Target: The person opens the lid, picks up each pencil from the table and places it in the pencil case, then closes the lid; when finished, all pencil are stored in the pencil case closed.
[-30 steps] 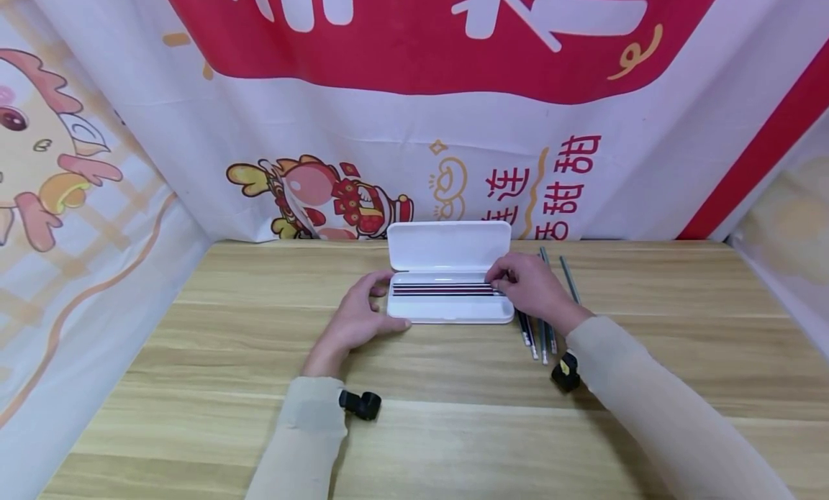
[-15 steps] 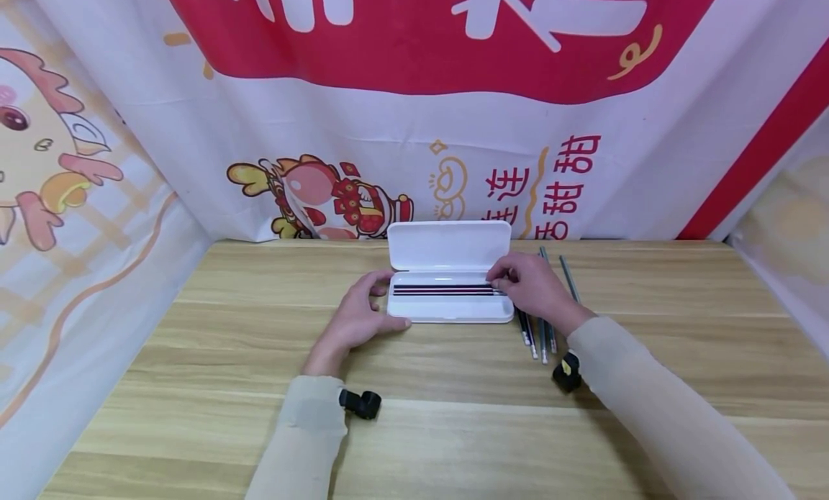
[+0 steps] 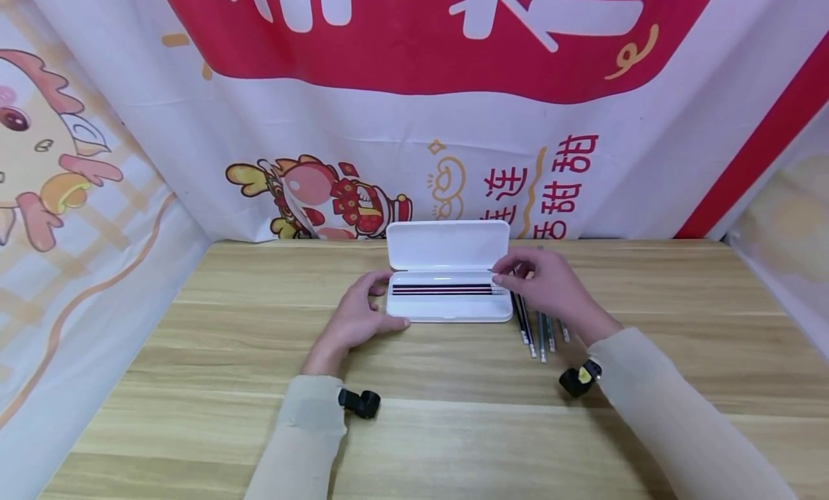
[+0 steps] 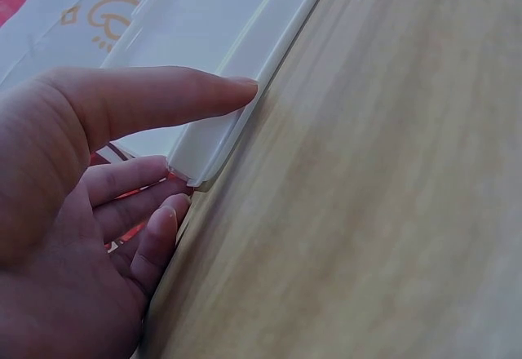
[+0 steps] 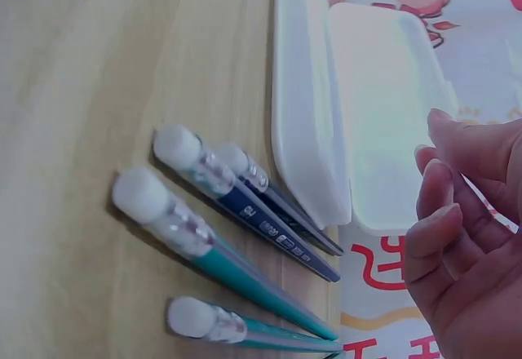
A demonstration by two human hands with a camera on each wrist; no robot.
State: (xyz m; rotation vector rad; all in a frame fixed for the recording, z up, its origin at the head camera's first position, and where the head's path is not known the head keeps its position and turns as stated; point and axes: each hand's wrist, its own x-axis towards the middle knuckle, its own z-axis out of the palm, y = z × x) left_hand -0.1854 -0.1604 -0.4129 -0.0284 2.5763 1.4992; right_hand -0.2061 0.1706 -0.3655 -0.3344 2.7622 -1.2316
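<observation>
1. Apparently the step in hand is loading pencils into the white case (image 3: 447,310): it sits on the wooden table (image 3: 453,442) near its back edge, its lid (image 3: 448,247) raised at the back, and a few striped pencils (image 3: 443,289) lie side by side inside, lengthwise, with their eraser ends to the right.

2. The left hand (image 3: 356,317) grips the left end of the case, thumb along the front rim and fingers about the end and back corner; this seems meant to keep the case from sliding.

3. The right hand (image 3: 549,280) is near the right end of the case, just above the loose pencils. Its fingers are loosely bent, and the right wrist view shows nothing between them, so I judge it released. Whether a fingertip touches the case rim, I cannot tell.

4. Beside the case on the right, dark blue pencils (image 5: 277,233) and green pencils (image 5: 257,287) lie on the table, erasers toward the person. By my reading, they are the part left to do.

5. The next move, as I judge it, calls for the right hand to pinch one loose pencil, turn it parallel to the others and lower it into the bare front part of the case.
</observation>
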